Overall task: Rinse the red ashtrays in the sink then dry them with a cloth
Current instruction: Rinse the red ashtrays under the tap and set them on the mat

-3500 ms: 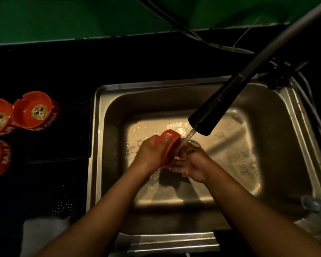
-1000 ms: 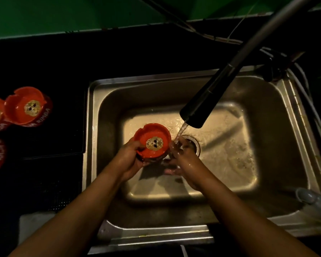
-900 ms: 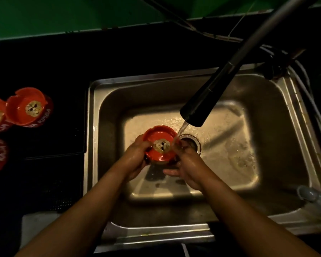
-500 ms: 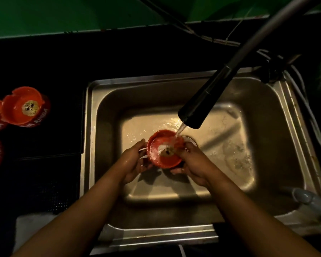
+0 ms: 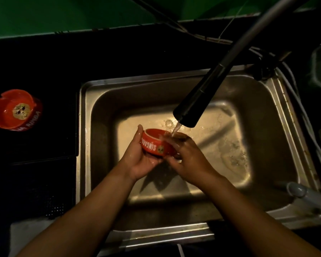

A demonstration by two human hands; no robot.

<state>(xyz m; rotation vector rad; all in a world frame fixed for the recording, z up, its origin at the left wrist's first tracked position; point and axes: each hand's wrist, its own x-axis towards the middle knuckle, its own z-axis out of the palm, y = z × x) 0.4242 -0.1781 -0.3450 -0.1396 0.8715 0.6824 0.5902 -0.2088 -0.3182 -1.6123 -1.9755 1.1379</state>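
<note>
Now ashtray [image 5: 156, 145] tilted between left hand [image 5: 139, 156], right hand [image 5: 185, 156] fingers [image 5: 170, 140].

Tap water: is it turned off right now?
No, a thin stream runs from the black faucet spout onto the right hand at the red ashtray.

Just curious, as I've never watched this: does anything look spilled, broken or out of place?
Nothing stands out. The left hand and right hand hold the red ashtray tilted under the faucet stream, and the water falls inside the sink. A second ashtray stands upright on the dark counter at left.
</note>
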